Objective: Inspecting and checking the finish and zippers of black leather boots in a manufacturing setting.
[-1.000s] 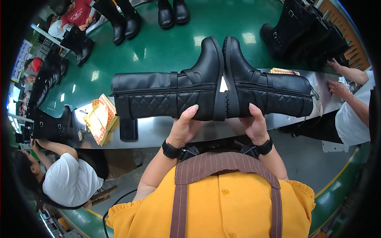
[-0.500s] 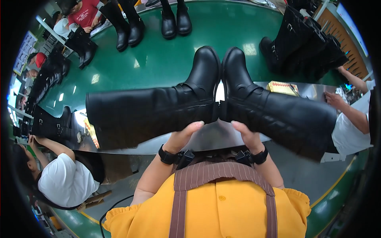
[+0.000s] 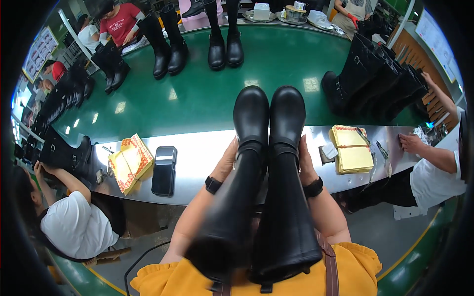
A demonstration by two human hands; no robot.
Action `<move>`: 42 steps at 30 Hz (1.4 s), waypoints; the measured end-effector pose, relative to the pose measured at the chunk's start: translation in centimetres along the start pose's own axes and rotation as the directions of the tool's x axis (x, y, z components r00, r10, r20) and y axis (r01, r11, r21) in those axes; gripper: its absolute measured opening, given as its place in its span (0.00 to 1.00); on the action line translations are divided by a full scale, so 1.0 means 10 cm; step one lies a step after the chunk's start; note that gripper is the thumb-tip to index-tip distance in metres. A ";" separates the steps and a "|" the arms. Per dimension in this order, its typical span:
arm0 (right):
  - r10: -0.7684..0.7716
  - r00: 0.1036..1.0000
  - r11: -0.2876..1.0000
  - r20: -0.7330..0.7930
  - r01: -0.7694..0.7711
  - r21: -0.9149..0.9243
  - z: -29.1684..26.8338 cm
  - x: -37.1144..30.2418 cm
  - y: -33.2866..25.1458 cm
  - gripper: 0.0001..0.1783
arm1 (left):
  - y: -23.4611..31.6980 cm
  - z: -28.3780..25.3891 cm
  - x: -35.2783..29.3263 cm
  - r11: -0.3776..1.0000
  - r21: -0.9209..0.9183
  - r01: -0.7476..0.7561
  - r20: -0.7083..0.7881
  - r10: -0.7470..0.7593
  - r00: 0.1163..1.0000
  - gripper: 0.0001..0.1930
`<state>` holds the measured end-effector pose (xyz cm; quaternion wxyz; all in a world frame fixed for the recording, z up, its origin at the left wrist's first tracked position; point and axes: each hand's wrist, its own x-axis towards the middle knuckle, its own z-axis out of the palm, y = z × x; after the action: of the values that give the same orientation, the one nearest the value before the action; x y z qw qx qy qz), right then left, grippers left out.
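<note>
Two tall black boots are held side by side in front of me, toes pointing away and shafts hanging back toward my chest. My left hand [image 3: 228,159] is closed around the outer side of the left boot [image 3: 251,114] at the strapped ankle. On the other side, my right hand [image 3: 307,164] grips the right boot [image 3: 287,113] at its ankle. The boots nearly touch along their inner sides. Their wide shaft openings face the lower edge, and the left shaft is blurred by motion. Most of my fingers are hidden behind the boots.
The metal ledge [image 3: 202,143] carries a black phone [image 3: 164,171], folded yellow paper [image 3: 131,163] and a yellow paper stack [image 3: 353,150]. More boots [image 3: 226,49] stand across the green table [image 3: 197,93], with dark boots [image 3: 365,74] at right. Co-workers [image 3: 79,222] sit on both sides.
The boots have swung from lying outward, shafts to left and right, to lying parallel with shafts toward me. My hands have moved from the heel area to the ankles' outer sides.
</note>
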<state>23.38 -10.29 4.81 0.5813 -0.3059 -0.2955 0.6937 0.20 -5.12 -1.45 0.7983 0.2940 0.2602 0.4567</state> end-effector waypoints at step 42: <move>-0.087 0.950 0.952 -0.300 0.167 0.255 0.10 0.24 -0.06 0.29 | 0.22 0.34 0.38 0.939 -0.321 -0.122 -0.054 0.110 0.992 0.26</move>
<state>22.70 -7.88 5.71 0.6986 -0.2984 -0.1281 0.6375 2.95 -1.62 1.90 0.8026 0.1660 0.1781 0.5445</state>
